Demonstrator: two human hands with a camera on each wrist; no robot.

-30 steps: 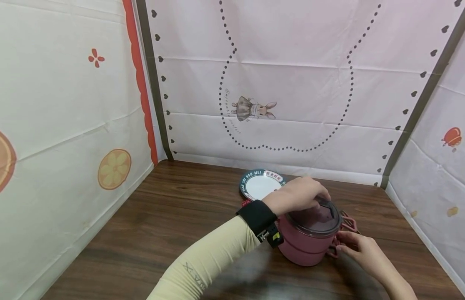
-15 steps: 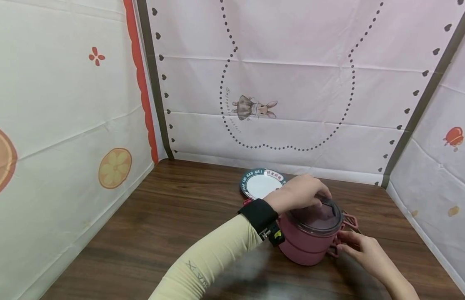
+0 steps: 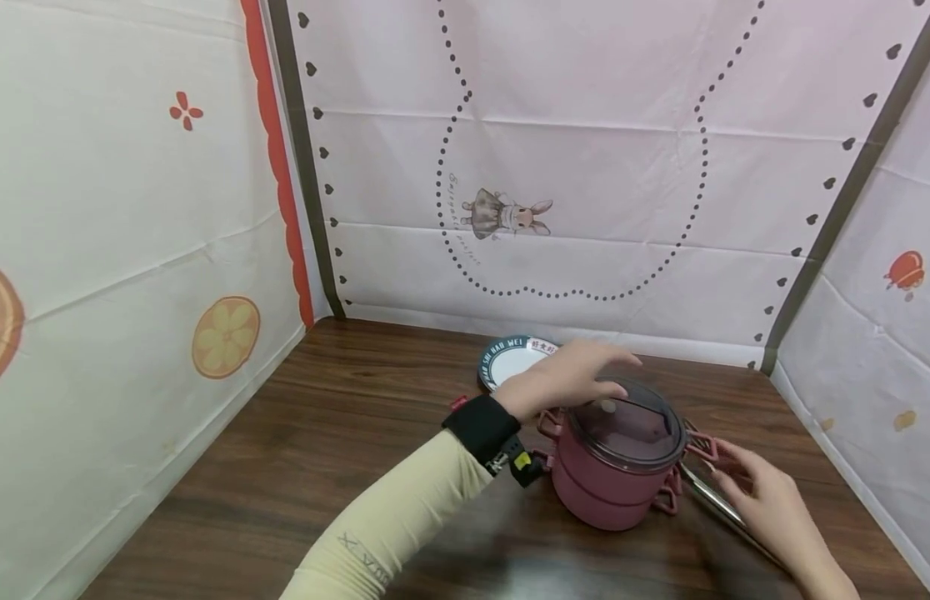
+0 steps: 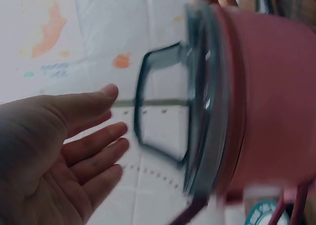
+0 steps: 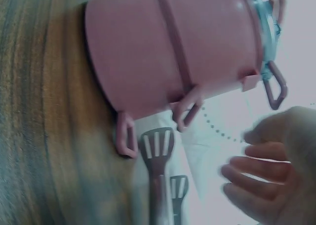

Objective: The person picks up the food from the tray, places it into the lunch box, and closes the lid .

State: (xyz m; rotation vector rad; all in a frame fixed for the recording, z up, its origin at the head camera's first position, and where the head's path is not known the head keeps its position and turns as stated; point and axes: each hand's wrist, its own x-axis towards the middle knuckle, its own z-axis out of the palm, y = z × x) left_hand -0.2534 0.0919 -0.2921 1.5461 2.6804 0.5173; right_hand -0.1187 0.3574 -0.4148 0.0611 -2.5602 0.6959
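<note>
A dusty-pink stacked pot [image 3: 607,492] with side handles stands upright on the table. A dark see-through lid [image 3: 630,425] covers it, with a loop handle [image 4: 143,101] on top. My left hand [image 3: 566,379] hovers beside that handle, its fingers loosely spread; a gap separates them in the left wrist view. On the pot's right side, my right hand [image 3: 768,492] is close to the upper side handle [image 5: 276,85]. The right wrist view shows its fingers [image 5: 252,178] relaxed and apart from the handles.
Metal tongs with slotted ends [image 5: 157,148] lie right of the pot, partly behind my right hand. A white plate with a teal rim [image 3: 493,354] sits behind my left wrist. A small red item [image 3: 459,402] shows beside that wrist. Printed cloth walls [image 3: 390,275] enclose the table.
My left hand has let go of the lid handle and drawn back left. My right hand has left the lower side handles and shifted up and right. The pot stays put.
</note>
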